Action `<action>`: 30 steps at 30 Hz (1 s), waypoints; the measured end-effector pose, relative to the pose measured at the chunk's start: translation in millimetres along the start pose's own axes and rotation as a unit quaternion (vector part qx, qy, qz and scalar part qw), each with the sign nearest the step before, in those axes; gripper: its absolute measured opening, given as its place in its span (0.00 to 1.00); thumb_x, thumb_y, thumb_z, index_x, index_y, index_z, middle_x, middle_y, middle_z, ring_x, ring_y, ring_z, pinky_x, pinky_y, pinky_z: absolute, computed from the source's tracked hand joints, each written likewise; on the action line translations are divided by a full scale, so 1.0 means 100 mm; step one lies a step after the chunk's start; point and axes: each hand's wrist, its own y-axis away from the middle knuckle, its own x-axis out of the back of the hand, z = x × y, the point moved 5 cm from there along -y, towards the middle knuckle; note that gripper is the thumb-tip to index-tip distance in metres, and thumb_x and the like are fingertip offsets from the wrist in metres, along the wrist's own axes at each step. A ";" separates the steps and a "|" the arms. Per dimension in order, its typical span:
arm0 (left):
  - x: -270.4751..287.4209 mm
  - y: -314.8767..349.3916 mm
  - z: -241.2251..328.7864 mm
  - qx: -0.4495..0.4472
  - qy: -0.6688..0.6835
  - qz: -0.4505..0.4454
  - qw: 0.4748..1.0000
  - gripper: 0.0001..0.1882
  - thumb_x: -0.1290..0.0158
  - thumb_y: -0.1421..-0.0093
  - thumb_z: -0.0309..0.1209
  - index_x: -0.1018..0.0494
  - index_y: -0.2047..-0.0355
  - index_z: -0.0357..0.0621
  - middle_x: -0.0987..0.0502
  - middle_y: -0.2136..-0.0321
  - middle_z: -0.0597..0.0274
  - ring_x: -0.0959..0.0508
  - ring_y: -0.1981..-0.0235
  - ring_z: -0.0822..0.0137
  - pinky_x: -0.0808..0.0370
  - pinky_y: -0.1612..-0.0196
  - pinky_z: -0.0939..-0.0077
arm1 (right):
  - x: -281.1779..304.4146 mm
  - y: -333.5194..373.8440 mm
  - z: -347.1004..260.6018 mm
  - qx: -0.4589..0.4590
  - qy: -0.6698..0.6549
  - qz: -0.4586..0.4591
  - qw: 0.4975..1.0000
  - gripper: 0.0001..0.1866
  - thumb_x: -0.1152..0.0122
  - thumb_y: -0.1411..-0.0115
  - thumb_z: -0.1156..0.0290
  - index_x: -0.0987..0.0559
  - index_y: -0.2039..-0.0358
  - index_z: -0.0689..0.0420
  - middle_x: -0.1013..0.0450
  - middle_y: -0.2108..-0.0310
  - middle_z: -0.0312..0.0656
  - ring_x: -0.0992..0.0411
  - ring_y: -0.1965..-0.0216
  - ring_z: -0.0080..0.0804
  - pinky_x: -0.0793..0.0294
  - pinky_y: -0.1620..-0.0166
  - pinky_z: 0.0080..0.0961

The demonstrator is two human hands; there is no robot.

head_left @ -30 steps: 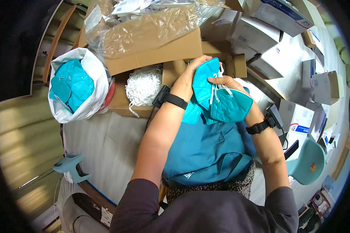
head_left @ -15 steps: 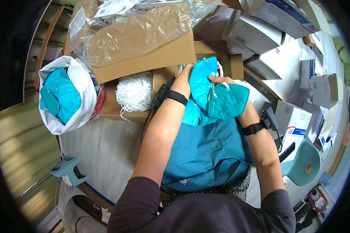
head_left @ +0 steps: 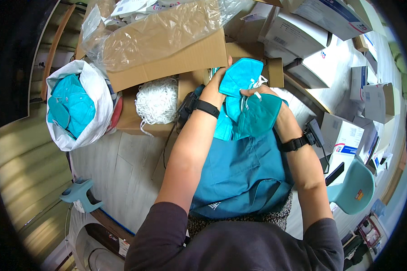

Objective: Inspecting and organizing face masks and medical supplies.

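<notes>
Over my lap I hold teal folding face masks with white ear loops. My left hand [head_left: 216, 85] is closed on the left mask [head_left: 242, 76], whose body hides most of its fingers. My right hand [head_left: 266, 90] grips the right mask [head_left: 260, 116], with the thumb laid across its upper edge by the white loops. More teal masks [head_left: 223, 127] hang underneath, against the blue-green apron [head_left: 242, 171]. How many are in each hand I cannot tell.
Left of my arm, a brown carton holds a heap of white cord [head_left: 157, 101]. A white sack [head_left: 111, 110] of teal masks stands further left. Plastic film [head_left: 167, 34] covers a carton ahead. White boxes [head_left: 294, 36] crowd the right, near a pale blue stool [head_left: 355, 187].
Both hands have moved slightly up and away from me with the masks. The left mask has tilted to the right, and the right mask has turned and shifted left.
</notes>
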 end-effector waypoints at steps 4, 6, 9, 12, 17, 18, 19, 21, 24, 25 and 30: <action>-0.41 0.33 0.17 0.071 -0.004 0.067 0.995 0.43 0.59 0.40 0.69 0.24 0.58 0.34 0.20 0.60 0.50 0.19 0.61 0.58 0.21 0.55 0.63 | -0.08 0.06 -0.05 0.008 0.040 0.025 0.999 0.09 0.28 0.47 0.70 0.20 0.73 0.61 0.25 0.78 0.37 0.26 0.79 0.26 0.27 0.74 0.25; -0.43 0.35 0.21 0.082 -0.002 0.049 0.995 0.46 0.62 0.41 0.72 0.25 0.57 0.34 0.20 0.59 0.49 0.19 0.61 0.56 0.22 0.54 0.62 | -0.15 0.12 -0.07 0.005 0.026 0.025 0.999 0.11 0.28 0.47 0.69 0.20 0.72 0.62 0.24 0.76 0.38 0.26 0.78 0.27 0.27 0.73 0.25; -0.64 0.46 0.26 0.078 0.023 0.071 0.994 0.48 0.66 0.40 0.71 0.29 0.51 0.33 0.22 0.55 0.46 0.21 0.55 0.53 0.24 0.50 0.60 | -0.18 0.19 -0.14 0.049 0.056 0.014 0.997 0.12 0.28 0.48 0.68 0.19 0.70 0.64 0.23 0.75 0.40 0.25 0.74 0.28 0.26 0.68 0.27; -0.96 0.64 0.35 0.073 0.048 0.013 0.996 0.48 0.71 0.37 0.69 0.40 0.41 0.31 0.29 0.47 0.40 0.28 0.46 0.44 0.29 0.44 0.53 | -0.08 0.17 -0.16 0.177 0.169 0.001 0.970 0.13 0.31 0.48 0.71 0.20 0.64 0.63 0.23 0.71 0.41 0.24 0.69 0.30 0.26 0.61 0.29; -1.25 0.91 0.47 0.067 0.207 -0.107 0.970 0.50 0.74 0.38 0.70 0.44 0.38 0.32 0.44 0.36 0.35 0.41 0.38 0.28 0.44 0.36 0.35 | -0.13 0.55 -0.16 0.202 0.104 -0.053 0.972 0.15 0.34 0.47 0.77 0.22 0.57 0.58 0.24 0.61 0.37 0.26 0.58 0.26 0.25 0.56 0.27; -1.31 0.98 0.45 0.063 0.213 -0.123 0.967 0.49 0.75 0.37 0.69 0.44 0.38 0.33 0.46 0.35 0.34 0.43 0.38 0.26 0.45 0.36 0.32 | -0.13 0.56 -0.11 0.218 0.077 -0.075 0.970 0.15 0.34 0.46 0.77 0.22 0.57 0.58 0.24 0.60 0.37 0.26 0.58 0.26 0.24 0.56 0.26; -1.37 1.06 0.43 0.058 0.220 -0.140 0.964 0.47 0.76 0.36 0.68 0.44 0.38 0.34 0.48 0.34 0.34 0.44 0.37 0.24 0.45 0.37 0.30 | -0.13 0.57 -0.06 0.234 0.050 -0.098 0.966 0.15 0.34 0.46 0.77 0.22 0.56 0.57 0.24 0.59 0.37 0.26 0.57 0.25 0.24 0.55 0.26; -1.43 1.22 0.40 0.034 0.238 -0.163 0.957 0.45 0.77 0.35 0.66 0.42 0.38 0.37 0.48 0.34 0.34 0.45 0.37 0.26 0.45 0.37 0.30 | -0.18 0.69 -0.01 0.253 0.071 -0.119 0.958 0.16 0.34 0.43 0.74 0.23 0.53 0.55 0.25 0.54 0.36 0.27 0.55 0.25 0.24 0.53 0.26; -1.61 1.45 0.33 0.015 0.230 -0.212 0.950 0.41 0.78 0.33 0.63 0.41 0.38 0.42 0.46 0.35 0.35 0.44 0.36 0.28 0.45 0.36 0.32 | 0.08 0.68 0.15 0.368 0.153 -0.158 0.903 0.21 0.38 0.40 0.76 0.28 0.46 0.54 0.28 0.49 0.38 0.29 0.50 0.27 0.25 0.48 0.26; -1.66 1.55 0.32 0.008 0.223 -0.227 0.948 0.39 0.78 0.32 0.62 0.40 0.38 0.43 0.45 0.35 0.36 0.43 0.36 0.29 0.45 0.36 0.32 | 0.08 0.73 0.19 0.380 0.124 -0.181 0.899 0.22 0.40 0.39 0.76 0.29 0.44 0.55 0.29 0.47 0.39 0.29 0.48 0.28 0.25 0.46 0.28; -2.09 2.14 0.28 -0.023 0.110 -0.204 0.972 0.37 0.74 0.32 0.61 0.40 0.37 0.48 0.37 0.39 0.39 0.36 0.38 0.36 0.38 0.37 0.41 | 0.12 0.98 0.40 0.398 0.110 -0.129 0.902 0.28 0.37 0.40 0.71 0.33 0.40 0.58 0.31 0.45 0.38 0.32 0.46 0.27 0.29 0.44 0.29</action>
